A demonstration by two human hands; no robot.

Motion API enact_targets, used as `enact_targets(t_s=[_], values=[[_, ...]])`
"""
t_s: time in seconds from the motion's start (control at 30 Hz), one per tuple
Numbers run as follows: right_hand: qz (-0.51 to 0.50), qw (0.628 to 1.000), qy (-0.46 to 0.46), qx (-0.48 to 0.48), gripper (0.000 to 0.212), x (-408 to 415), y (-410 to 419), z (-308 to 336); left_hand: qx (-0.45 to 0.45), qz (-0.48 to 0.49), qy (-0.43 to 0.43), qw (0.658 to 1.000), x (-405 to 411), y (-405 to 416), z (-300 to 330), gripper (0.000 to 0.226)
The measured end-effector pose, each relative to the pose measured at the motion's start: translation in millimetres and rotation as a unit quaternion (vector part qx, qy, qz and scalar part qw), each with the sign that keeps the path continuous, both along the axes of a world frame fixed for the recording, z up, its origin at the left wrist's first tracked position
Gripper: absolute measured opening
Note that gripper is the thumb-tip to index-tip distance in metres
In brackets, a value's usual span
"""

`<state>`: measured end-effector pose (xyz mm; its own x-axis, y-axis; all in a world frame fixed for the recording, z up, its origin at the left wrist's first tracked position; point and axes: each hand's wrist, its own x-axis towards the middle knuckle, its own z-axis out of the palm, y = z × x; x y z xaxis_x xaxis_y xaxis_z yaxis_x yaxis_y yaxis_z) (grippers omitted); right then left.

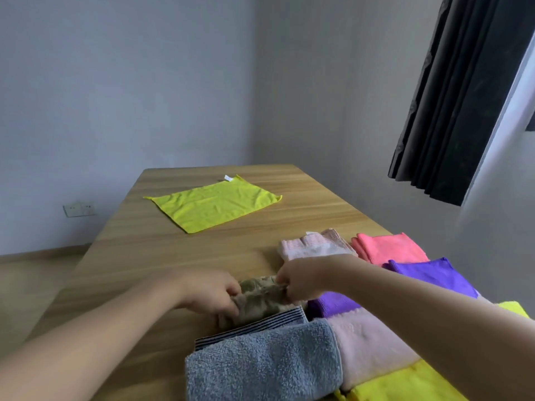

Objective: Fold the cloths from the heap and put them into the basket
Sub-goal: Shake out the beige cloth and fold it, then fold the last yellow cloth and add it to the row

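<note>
Gripping the bunched olive cloth (257,299) on the table (139,256), left hand (212,292) and right hand (301,280), each grip curled tight

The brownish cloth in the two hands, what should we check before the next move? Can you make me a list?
1. Left hand grips the brownish cloth: ok.
2. Right hand pinches its other end: ok.
3. Brownish cloth folded flat: not ok, it is bunched between the hands.
4. Bare table to lay it on: ok, to the left of the hands.
5. Yellow-green cloth spread flat further away, out of the way: ok.
6. Basket to put it in: cannot tell, none shows in this view.
</note>
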<state>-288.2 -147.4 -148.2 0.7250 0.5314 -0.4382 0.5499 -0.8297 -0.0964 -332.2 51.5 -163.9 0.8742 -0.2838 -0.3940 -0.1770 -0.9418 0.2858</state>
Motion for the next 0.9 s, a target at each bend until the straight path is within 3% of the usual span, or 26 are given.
enact_targets(t_s=[0.1,0.17,0.27,0.37,0.53,0.73,0.83,0.9], values=[[-0.002,0.999,-0.027,-0.019,0.035,6.5,2.8,1.1,-0.099,0.066,0.008,0.993,7.5,4.1,-5.8,0.007],[0.005,0.999,-0.037,-0.036,0.033,14.2,5.5,-0.9,-0.128,0.103,-0.014,0.986,16.1,7.8,-10.4,0.011],[0.013,0.995,-0.099,-0.015,0.032,29.6,8.2,-13.6,-0.081,0.117,-0.089,0.986,28.5,7.7,-21.7,0.031],[-0.003,0.992,-0.123,0.034,0.037,40.7,8.5,-25.5,0.021,0.104,-0.111,0.988,36.0,2.9,-33.7,0.04],[0.012,0.995,-0.1,-0.021,0.036,35.0,11.8,-24.8,-0.023,0.097,-0.11,0.989,33.3,-2.9,-33.9,0.029],[0.033,0.999,-0.015,-0.001,0.049,16.7,9.6,-12.3,-0.094,0.075,0.004,0.993,24.9,10.8,-23.8,0.016],[0.021,0.997,0.011,0.07,0.044,17.9,9.3,-3.3,-0.133,0.088,0.043,0.986,25.5,12.6,-19.3,0.031],[-0.003,0.991,-0.007,0.134,0.039,26.0,12.5,-1.9,-0.189,0.119,0.043,0.974,30.5,13.2,-19.5,0.025]])
